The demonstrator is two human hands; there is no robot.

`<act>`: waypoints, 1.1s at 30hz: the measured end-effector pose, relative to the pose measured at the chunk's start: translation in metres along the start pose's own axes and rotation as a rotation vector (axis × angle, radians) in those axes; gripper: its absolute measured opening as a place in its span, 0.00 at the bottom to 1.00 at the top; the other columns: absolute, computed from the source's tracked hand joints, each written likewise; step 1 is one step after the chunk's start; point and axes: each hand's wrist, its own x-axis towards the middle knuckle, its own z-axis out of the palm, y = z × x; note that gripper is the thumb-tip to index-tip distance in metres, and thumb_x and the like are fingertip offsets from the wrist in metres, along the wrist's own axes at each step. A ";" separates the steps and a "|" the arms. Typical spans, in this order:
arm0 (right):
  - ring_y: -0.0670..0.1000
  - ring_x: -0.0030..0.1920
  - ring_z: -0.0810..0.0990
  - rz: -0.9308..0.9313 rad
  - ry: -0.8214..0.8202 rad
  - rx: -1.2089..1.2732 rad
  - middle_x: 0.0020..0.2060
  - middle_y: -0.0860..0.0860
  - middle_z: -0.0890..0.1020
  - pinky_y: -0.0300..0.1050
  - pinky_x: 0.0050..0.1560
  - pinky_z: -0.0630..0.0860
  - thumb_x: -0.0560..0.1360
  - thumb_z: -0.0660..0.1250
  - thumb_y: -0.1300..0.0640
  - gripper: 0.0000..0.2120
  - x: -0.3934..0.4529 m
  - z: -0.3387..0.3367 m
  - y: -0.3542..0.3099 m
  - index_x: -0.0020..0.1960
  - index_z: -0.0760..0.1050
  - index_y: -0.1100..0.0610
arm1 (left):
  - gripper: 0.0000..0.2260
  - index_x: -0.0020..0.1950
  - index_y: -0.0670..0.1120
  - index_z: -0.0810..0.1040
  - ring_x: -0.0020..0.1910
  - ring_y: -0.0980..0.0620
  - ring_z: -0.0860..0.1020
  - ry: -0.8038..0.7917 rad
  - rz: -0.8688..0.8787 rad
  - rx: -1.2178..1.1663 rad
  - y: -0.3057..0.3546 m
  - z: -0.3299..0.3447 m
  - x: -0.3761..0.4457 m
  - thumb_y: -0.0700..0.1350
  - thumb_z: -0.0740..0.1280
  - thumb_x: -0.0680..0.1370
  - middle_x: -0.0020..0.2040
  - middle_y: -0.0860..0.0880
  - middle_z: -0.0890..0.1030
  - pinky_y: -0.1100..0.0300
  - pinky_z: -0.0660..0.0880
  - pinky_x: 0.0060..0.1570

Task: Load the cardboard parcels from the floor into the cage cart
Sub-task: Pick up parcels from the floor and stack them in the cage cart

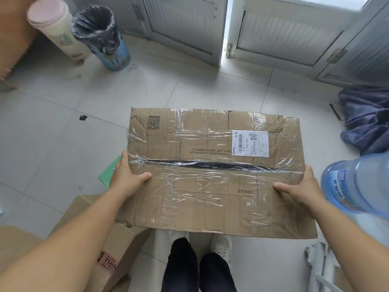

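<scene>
A wide, flat cardboard parcel [214, 171] wrapped in clear tape, with a white shipping label on top, is held in front of me above the tiled floor. My left hand [126, 175] grips its left edge, thumb lying on the top face. My right hand [301, 186] grips its right edge the same way. A second cardboard parcel [101, 234] with a red printed label lies on the floor at lower left, partly under my left arm. No cage cart is in view.
A blue water jug [357, 182] stands close at the right. A bin with a black liner [103, 36] and a pale tube-shaped container [56, 28] stand at the back left. Blue cloth [366, 123] lies at the right. White doors [210, 28] are ahead. My feet [202, 245] are below the parcel.
</scene>
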 end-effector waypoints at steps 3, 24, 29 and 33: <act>0.59 0.66 0.72 -0.035 0.029 0.059 0.67 0.57 0.72 0.58 0.65 0.70 0.61 0.82 0.50 0.47 -0.028 -0.030 -0.008 0.71 0.58 0.51 | 0.47 0.80 0.51 0.49 0.74 0.44 0.62 0.024 0.036 -0.032 0.015 -0.027 -0.026 0.49 0.76 0.70 0.77 0.47 0.59 0.49 0.61 0.70; 0.59 0.63 0.73 -0.102 0.519 0.303 0.64 0.57 0.74 0.56 0.64 0.71 0.60 0.82 0.49 0.46 -0.288 -0.206 -0.029 0.70 0.59 0.51 | 0.45 0.79 0.48 0.53 0.71 0.43 0.65 0.085 0.626 -0.170 0.145 -0.197 -0.172 0.47 0.77 0.69 0.74 0.43 0.64 0.49 0.64 0.67; 0.59 0.70 0.67 -0.080 0.652 0.337 0.72 0.57 0.66 0.56 0.68 0.67 0.62 0.81 0.46 0.54 -0.368 -0.239 -0.019 0.77 0.52 0.53 | 0.41 0.76 0.47 0.59 0.67 0.42 0.70 0.049 0.788 -0.210 0.169 -0.221 -0.212 0.46 0.78 0.69 0.70 0.43 0.70 0.48 0.67 0.65; 0.59 0.70 0.67 -0.079 0.783 0.379 0.73 0.57 0.66 0.56 0.68 0.67 0.64 0.80 0.47 0.53 -0.428 -0.267 -0.006 0.77 0.51 0.53 | 0.39 0.73 0.50 0.63 0.62 0.41 0.74 0.038 0.910 -0.215 0.195 -0.236 -0.246 0.49 0.79 0.67 0.65 0.43 0.74 0.45 0.71 0.62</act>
